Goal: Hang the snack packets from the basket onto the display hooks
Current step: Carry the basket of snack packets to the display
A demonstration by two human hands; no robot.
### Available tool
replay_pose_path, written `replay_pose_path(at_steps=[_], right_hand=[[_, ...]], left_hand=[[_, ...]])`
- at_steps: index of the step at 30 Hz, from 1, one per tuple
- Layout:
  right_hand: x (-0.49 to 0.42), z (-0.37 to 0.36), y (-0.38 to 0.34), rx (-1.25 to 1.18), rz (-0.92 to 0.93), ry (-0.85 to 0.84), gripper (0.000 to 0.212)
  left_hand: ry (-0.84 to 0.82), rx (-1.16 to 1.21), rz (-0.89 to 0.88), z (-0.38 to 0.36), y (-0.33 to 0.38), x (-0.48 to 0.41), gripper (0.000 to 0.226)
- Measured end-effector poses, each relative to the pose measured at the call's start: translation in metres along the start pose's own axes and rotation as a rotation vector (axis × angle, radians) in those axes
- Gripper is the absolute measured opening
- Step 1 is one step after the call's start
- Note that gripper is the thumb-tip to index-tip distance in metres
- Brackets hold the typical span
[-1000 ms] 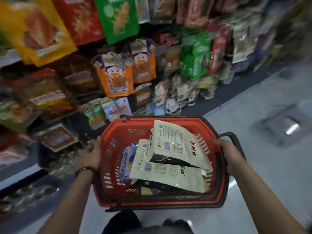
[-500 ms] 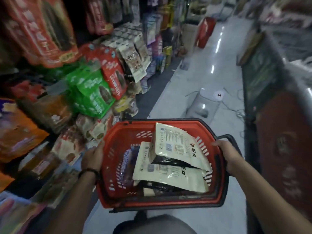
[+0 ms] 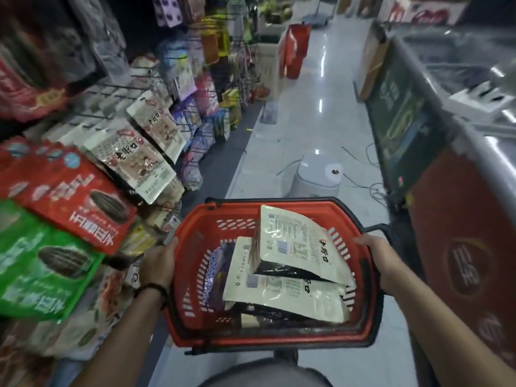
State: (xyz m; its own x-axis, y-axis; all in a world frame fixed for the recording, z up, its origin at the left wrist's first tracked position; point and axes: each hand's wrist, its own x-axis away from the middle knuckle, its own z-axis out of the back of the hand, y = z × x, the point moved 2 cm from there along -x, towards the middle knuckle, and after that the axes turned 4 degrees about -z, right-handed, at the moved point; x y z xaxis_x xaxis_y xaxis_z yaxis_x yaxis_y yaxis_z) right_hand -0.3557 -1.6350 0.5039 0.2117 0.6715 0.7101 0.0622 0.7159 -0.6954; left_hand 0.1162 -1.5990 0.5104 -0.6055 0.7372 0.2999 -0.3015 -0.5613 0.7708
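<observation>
Gripping the left rim of the red basket [image 3: 237, 209], the left hand [image 3: 159, 263] has its fingers curled over the edge. A black wristband [image 3: 152, 289] sits on that wrist.

Right hand [image 3: 382, 258]: fingers wrapped round the right rim of the basket, just beside the black handle [image 3: 381, 227] that juts out there. Both hands hold the basket roughly level in front of the person's body.

Contents of the basket:
- Upper cream packet [image 3: 296, 244]: printed back facing up, tilted, leaning toward the basket's far right side.
- Lower cream packet [image 3: 293, 294]: beneath the upper one and touching it, lying across the middle of the basket.
- Purple packet [image 3: 213, 272]: at the left of the basket's interior, partly covered by the lower cream packet.
- Dark items at the bottom of the basket: too hidden to tell what they are.

Left of the basket:
- Display hooks [image 3: 117, 86]: thin black wire pegs on the rack, above the basket's level.
- Hanging cream packets [image 3: 131, 160]: similar in design to those in the basket, up and to its left.
- Red packet [image 3: 69, 196] and green packet [image 3: 36, 263]: each shows a dark seed picture and hangs further to the left of the basket.
- Other packets along the rack beyond the basket: blurred.

Beyond the basket: a white stool-like object [image 3: 315, 174] on the pale floor [image 3: 307, 107], with thin cables near it.

Right of the basket: a long cabinet [image 3: 418, 129] with dark green and red side panels.
</observation>
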Motion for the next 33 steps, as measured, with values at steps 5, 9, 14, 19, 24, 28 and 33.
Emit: replay_pose_path(at_steps=[5, 9, 14, 19, 24, 28, 33], right_hand=[[-0.087, -0.002, -0.089, 0.045, 0.024, -0.038, 0.058], [-0.147, -0.020, -0.158, 0.098, 0.030, -0.062, 0.056], [-0.249, -0.051, -0.237, 0.148, 0.010, -0.059, 0.060], [-0.316, -0.088, -0.316, 0.195, 0.017, -0.017, 0.043], [-0.382, -0.118, -0.390, 0.186, -0.024, -0.068, 0.057], [-0.432, -0.153, -0.451, 0.271, -0.005, -0.102, 0.042], [-0.516, -0.208, -0.522, 0.369, 0.007, -0.256, 0.053]], left_hand=[[0.056, -0.010, 0.007, -0.052, 0.063, -0.059, 0.052], [0.131, 0.006, 0.052, -0.086, 0.100, -0.110, 0.057], [0.130, 0.086, 0.090, -0.136, 0.138, -0.193, 0.058], [0.129, 0.084, 0.093, -0.175, 0.182, -0.285, 0.056], [0.165, 0.100, 0.117, -0.205, 0.233, -0.358, 0.059], [0.213, 0.103, 0.176, -0.228, 0.256, -0.403, 0.045], [0.335, 0.133, 0.268, -0.252, 0.264, -0.443, 0.041]])
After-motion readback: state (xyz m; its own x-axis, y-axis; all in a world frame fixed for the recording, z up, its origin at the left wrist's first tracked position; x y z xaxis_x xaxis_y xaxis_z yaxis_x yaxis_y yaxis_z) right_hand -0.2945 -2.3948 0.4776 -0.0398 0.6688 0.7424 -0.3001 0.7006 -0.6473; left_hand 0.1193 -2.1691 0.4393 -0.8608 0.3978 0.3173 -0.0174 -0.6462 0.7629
